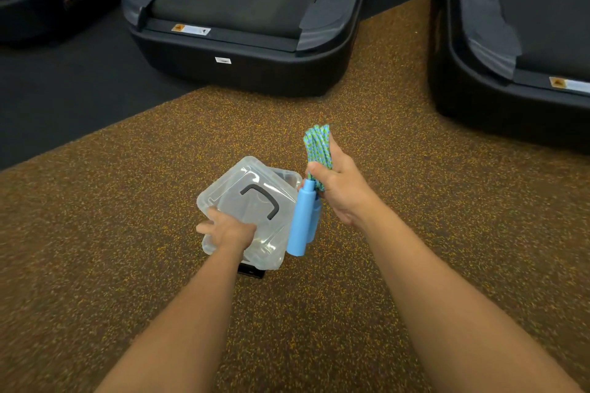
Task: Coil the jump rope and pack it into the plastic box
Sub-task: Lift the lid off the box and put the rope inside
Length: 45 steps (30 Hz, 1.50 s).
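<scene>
While coiled, the blue-green braided jump rope [316, 145] was clamped in the right hand [341, 188].
Its light blue plastic handles [301, 220] hung just right of the clear plastic box [255, 182], over the speckled brown floor [127, 201]; the blurred left hand [228, 231] touched the box's near corner, its grip impossible to tell.
</scene>
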Available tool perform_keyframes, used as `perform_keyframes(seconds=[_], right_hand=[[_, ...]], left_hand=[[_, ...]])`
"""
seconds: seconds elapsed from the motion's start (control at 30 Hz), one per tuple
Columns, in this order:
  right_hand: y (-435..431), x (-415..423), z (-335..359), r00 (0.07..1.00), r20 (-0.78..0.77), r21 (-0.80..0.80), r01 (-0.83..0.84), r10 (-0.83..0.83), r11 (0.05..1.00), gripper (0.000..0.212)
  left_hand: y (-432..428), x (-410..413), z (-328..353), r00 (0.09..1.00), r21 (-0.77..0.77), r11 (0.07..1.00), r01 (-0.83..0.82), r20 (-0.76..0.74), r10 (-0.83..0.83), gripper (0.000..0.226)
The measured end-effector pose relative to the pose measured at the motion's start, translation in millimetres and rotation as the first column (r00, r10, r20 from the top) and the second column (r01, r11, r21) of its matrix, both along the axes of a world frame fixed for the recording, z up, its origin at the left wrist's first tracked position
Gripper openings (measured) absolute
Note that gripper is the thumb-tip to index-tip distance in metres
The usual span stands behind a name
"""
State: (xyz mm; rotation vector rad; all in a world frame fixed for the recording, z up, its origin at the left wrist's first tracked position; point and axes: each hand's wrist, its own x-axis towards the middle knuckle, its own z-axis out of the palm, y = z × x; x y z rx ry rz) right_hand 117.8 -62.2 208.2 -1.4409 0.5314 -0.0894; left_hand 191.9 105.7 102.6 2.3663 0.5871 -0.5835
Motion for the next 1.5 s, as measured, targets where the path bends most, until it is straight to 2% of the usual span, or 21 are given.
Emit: perform_keyframes(seconds=[0.1,0.2,0.3,0.43,0.6,0.8,0.93,1.2,1.33,1.5], right_hand=[[4,5,-3,1.000,-0.018,-0.016,-0.016,0.016,1.000,0.069],[9,7,-7,0.999,-0.033,-0.006,-0.026,0.025,1.000,0.071],[11,8,-8,0.998,-0.052,-0.004,-0.036,0.036,0.999,0.071],[15,9,-12,0.998,-0.055,0.002,-0.034,0.034,0.999,0.071],[21,17,-16,0.999,-0.032,0.027,-0.009,0.010,1.000,0.072],[27,33,-12,0.999,0.020,0.064,0.038,-0.039,0.997,0.072],[37,40,-14,0.995,0.042,0.049,0.090,-0.093,0.995,0.072],[61,48,-56,0.972,0.000,-0.013,0.235,-0.235,0.972,0.070],[66,54,-88,0.952,-0.078,-0.016,0.295,-0.296,0.955,0.070],[78,63,-117,0.949,-0.222,-0.073,0.212,-0.224,0.974,0.069]], left_hand=[[2,-2,0,0.989,-0.136,0.979,-0.149,-0.023,0.147,0.088],[6,-5,-1,0.954,-0.326,0.897,-0.299,-0.069,0.293,0.075],[12,-2,-8,0.929,-0.414,0.835,-0.363,-0.094,0.357,0.066],[21,4,-12,0.903,-0.653,0.630,-0.421,-0.236,0.359,0.046],[30,14,-2,0.888,-0.801,0.426,-0.420,-0.266,0.375,0.033],[47,34,5,0.840,-0.885,0.251,-0.393,-0.234,0.490,0.032],[49,43,14,0.814,-0.933,0.170,-0.317,-0.176,0.554,0.024],[48,51,19,0.784,-0.969,0.121,-0.216,-0.098,0.612,0.026],[45,55,20,0.795,-0.975,0.129,-0.182,-0.068,0.603,0.015],[40,64,13,0.787,-0.982,0.035,-0.183,-0.125,0.605,0.016]])
